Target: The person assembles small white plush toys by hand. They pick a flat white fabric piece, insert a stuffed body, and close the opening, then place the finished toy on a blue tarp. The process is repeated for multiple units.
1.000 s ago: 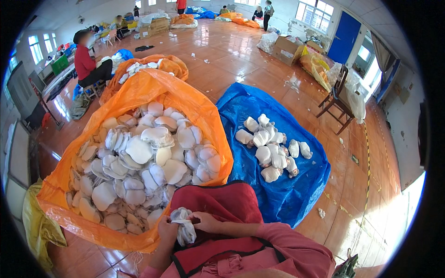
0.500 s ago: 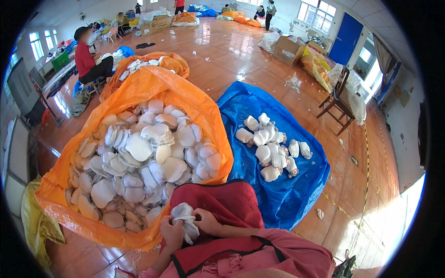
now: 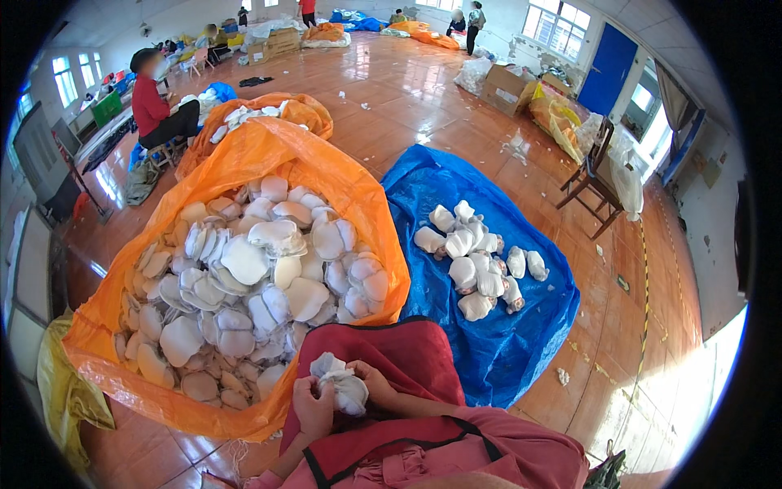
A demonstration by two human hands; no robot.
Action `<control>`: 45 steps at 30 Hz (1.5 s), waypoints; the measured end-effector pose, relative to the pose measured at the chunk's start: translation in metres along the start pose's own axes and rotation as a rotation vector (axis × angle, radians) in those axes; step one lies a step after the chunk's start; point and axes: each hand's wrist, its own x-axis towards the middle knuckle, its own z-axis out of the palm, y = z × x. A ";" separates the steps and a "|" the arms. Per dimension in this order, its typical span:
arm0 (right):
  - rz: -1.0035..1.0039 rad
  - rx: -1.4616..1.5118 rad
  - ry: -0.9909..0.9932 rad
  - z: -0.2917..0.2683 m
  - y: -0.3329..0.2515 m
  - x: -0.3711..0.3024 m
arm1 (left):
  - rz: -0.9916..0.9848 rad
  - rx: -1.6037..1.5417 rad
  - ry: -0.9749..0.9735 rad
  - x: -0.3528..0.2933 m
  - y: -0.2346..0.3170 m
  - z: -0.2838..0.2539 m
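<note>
A white cloth bundle point(image 3: 347, 393), rounded below with loose fabric gathered on top, is held over my lap. My left hand point(image 3: 313, 411) pinches its left side, and the fingers of my right hand point(image 3: 375, 384) are closed on its right upper edge. Past my left hand lies an open orange sack point(image 3: 358, 183), heaped with white and cream rounded fabric pads point(image 3: 244, 259). To the right, a blue sheet point(image 3: 521, 359) carries a small pile of similar white bundles point(image 3: 461, 272). A dark red apron point(image 3: 383, 350) covers my lap under the hands.
Behind the orange sack lies a second orange sack point(image 3: 314, 114) with white pieces. A person in red point(image 3: 151, 106) sits at the left. A wooden chair point(image 3: 599, 175) stands on the tiled floor at the right, with cardboard boxes point(image 3: 507, 88) farther back. Yellow plastic point(image 3: 73, 391) lies at the left.
Both hands have shifted slightly right with the white cloth bundle. The bundle has been turned, its rounded part now facing lower right and looking fuller.
</note>
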 end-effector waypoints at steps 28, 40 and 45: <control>0.094 0.300 -0.074 0.010 0.004 -0.006 | 0.105 0.054 -0.028 -0.006 0.011 0.004; -0.080 -0.040 0.005 -0.007 0.017 0.009 | 0.097 0.008 -0.303 0.018 0.029 -0.003; -0.105 -0.243 -0.158 0.003 -0.015 0.003 | 0.049 -0.173 -0.255 0.040 0.020 -0.023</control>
